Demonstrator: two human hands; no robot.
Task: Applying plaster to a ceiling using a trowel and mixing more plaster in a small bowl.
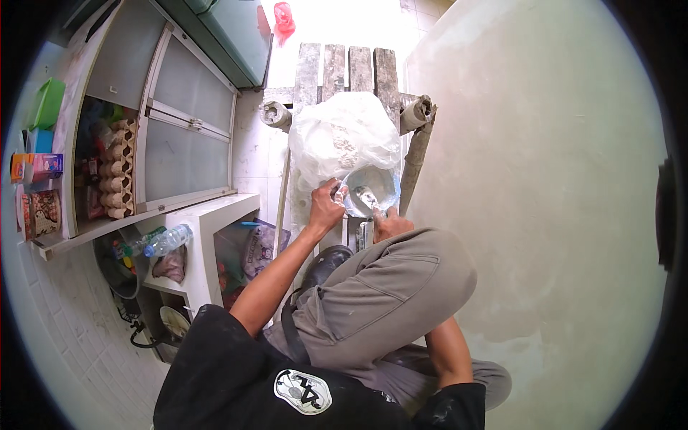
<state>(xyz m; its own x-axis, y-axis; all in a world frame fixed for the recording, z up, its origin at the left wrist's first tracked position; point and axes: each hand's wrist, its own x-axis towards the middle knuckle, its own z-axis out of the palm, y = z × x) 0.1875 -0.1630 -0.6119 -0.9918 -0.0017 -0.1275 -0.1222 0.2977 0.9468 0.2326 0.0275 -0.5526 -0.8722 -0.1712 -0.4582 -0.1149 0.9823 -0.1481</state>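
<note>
A round, pale blue tub (352, 188) smeared with white stands on the wooden bench in front of me. My left hand (328, 206) is closed at the tub's left rim, its fingertips coated in white. From the near right side, my right hand (392, 226) grips a small trowel-like tool, whose shiny metal blade (368, 198) dips inside the tub; its exact kind is hard to make out, and my fingers hide the handle. Just beyond the tub lies an opened white plastic bag (344, 132) with whitish powder in it.
The slatted bench (335, 68) runs away from me, with round posts (418, 113) at its sides. A bare plastered wall (530, 179) rises on the right. To the left are a cabinet (188, 118), egg trays (118, 172) and a plastic bottle (168, 240).
</note>
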